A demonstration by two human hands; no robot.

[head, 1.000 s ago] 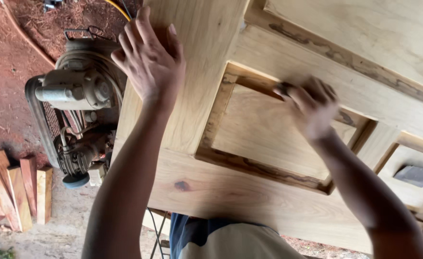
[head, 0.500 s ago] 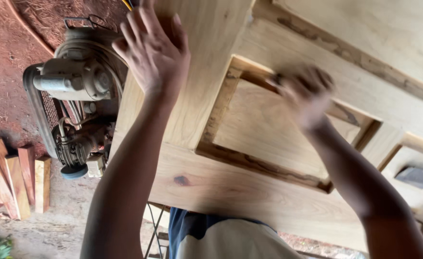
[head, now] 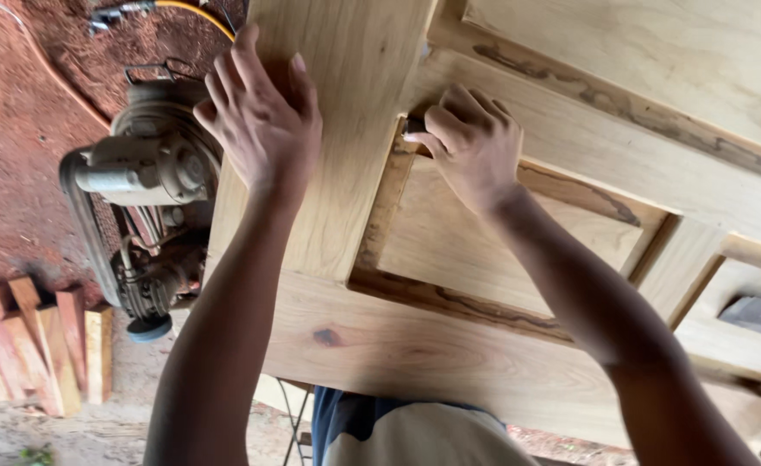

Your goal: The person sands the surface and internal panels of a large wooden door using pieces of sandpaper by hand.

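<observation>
**Hand positions on a panelled wooden door**

The wooden door (head: 484, 345) lies flat and fills the right and centre of the head view. It is pale, unfinished timber with recessed panels framed by darker moulding.

Left hand (head: 260, 121): laid palm-down on the door's vertical stile, near its left edge. The grip is spread, fingers extended and slightly apart, flat against the wood. It holds nothing.

Right hand (head: 475, 142): positioned at the upper left corner of the recessed panel (head: 475, 250), where the moulding meets the stile. The grip is pressed together, fingers curled tightly over a small dark object (head: 413, 126) of which only an edge shows at the fingertips. What the object is cannot be told. The knuckles face the camera and the forearm crosses the panel diagonally.

A grey block (head: 760, 315) rests in another recess at the far right, well apart from both hands.

Beyond the door's left edge, on red earth, stands a belt-driven machine (head: 143, 216). A row of short timber offcuts (head: 35, 345) lies near it at lower left.
</observation>
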